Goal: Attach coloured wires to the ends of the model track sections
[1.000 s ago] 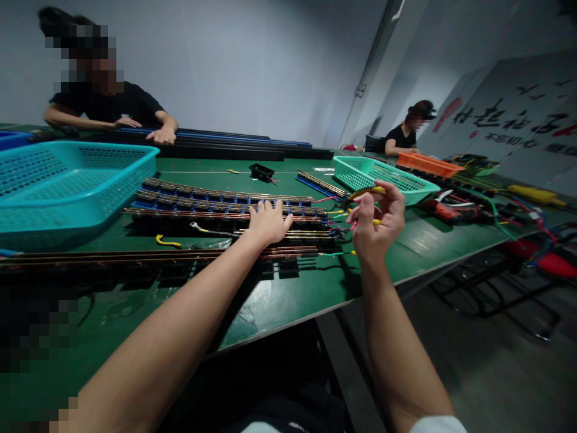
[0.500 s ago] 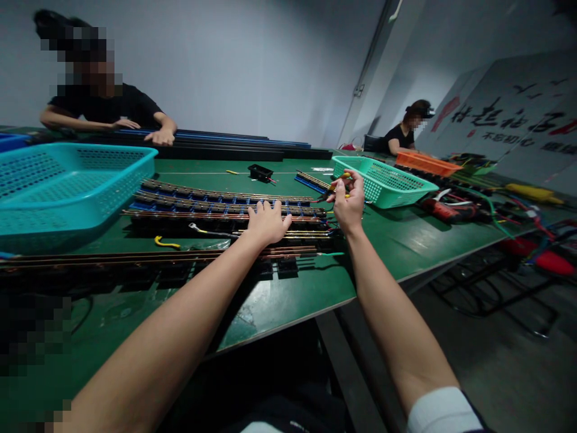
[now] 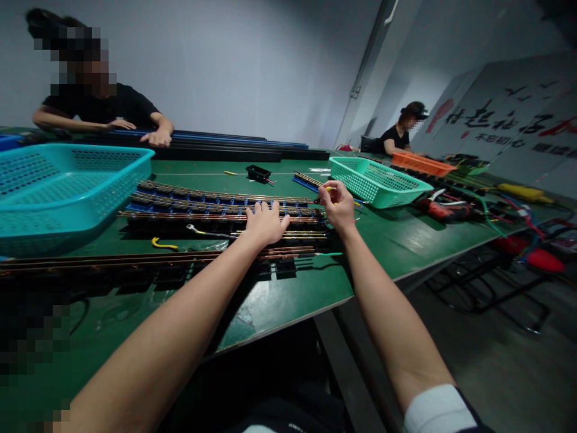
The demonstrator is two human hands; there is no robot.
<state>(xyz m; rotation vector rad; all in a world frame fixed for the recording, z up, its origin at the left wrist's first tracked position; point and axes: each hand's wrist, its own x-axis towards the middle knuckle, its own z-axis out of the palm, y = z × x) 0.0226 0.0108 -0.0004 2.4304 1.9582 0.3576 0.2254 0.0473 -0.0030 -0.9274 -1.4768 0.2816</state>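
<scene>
My left hand lies palm down with fingers spread, pressing on a row of track-like strips with copper-coloured rods on blue and black bases. At the right ends of those strips, my right hand is closed around pliers with yellow-and-dark handles. Most of the tool is hidden by the fingers, and its tips cannot be made out clearly. Nearer to me, a longer black strip with copper rods runs leftward under my left forearm. A cable with a metal lug and a yellow curved piece lie between the strips.
A large turquoise basket stands at left, a green basket beyond my right hand. Behind are a small black tray and long dark bars. Red-handled tools and an orange basket lie right. Two people sit across the table.
My right hand has come down and slightly left with the pliers, closer to the strip ends. The left hand stays on the strips. The view has shifted a little.
</scene>
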